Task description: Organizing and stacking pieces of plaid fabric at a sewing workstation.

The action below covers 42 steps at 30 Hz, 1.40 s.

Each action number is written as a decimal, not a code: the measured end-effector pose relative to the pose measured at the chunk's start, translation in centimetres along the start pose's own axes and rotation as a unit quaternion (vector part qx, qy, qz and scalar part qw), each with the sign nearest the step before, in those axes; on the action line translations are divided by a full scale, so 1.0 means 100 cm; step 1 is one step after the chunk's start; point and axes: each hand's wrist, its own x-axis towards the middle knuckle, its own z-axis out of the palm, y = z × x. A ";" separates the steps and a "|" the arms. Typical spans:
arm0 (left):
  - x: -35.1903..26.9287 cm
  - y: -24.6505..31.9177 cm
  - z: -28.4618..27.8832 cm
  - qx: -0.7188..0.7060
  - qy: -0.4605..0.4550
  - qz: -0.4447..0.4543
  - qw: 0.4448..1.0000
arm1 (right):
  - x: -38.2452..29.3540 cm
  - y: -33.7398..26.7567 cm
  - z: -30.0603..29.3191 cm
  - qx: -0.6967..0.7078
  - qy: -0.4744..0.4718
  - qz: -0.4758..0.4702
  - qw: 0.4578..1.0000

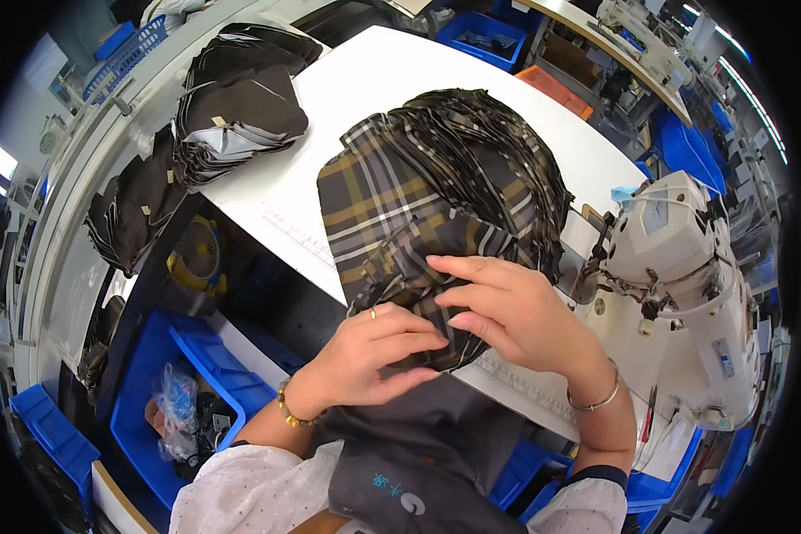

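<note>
A thick pile of plaid fabric pieces point(374, 200) in brown, mustard, grey and white lies on the white worktable in front of me. Its upper layers are bunched and folded over toward my body. My left hand point(380, 354), with a ring and a beaded bracelet, is at the pile's near edge, its thumb and fingertips against the cloth. Whether it pinches a layer cannot be made out. My right hand point(514, 307), with a metal bangle, rests its fingers spread on the folded plaid, the thumb apart from the fingers.
A white industrial sewing machine point(667, 240) stands right of the pile, with red-handled tweezers point(649, 414) near its base. Stacks of dark fabric pieces point(240, 113) lie at the upper left. A blue bin point(133, 414) holding plastic bags sits below left; a yellow fan point(199, 253) is behind it.
</note>
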 end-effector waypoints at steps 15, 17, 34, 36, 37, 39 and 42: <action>-0.002 -0.006 -0.006 -0.053 0.000 -0.046 0.997 | -0.001 0.014 -0.011 0.122 -0.076 -0.028 0.989; -0.001 -0.006 -0.007 -0.073 0.025 -0.070 0.995 | 0.000 0.012 -0.013 0.126 -0.079 -0.041 0.988; -0.012 -0.010 -0.003 -0.203 0.135 -0.225 0.943 | 0.003 -0.006 0.000 -0.158 0.077 -0.157 0.972; -0.012 -0.010 -0.001 -0.201 0.146 -0.230 0.941 | 0.003 -0.004 -0.002 -0.155 0.085 -0.141 0.974; -0.011 -0.010 0.000 -0.199 0.155 -0.236 0.938 | 0.003 -0.003 -0.003 -0.151 0.089 -0.128 0.976; -0.013 -0.008 0.004 -0.227 0.171 -0.204 0.937 | 0.004 -0.001 -0.004 -0.146 0.094 -0.116 0.978; -0.005 -0.003 0.009 -0.144 0.189 -0.122 0.964 | 0.004 -0.001 -0.001 -0.145 0.110 -0.113 0.977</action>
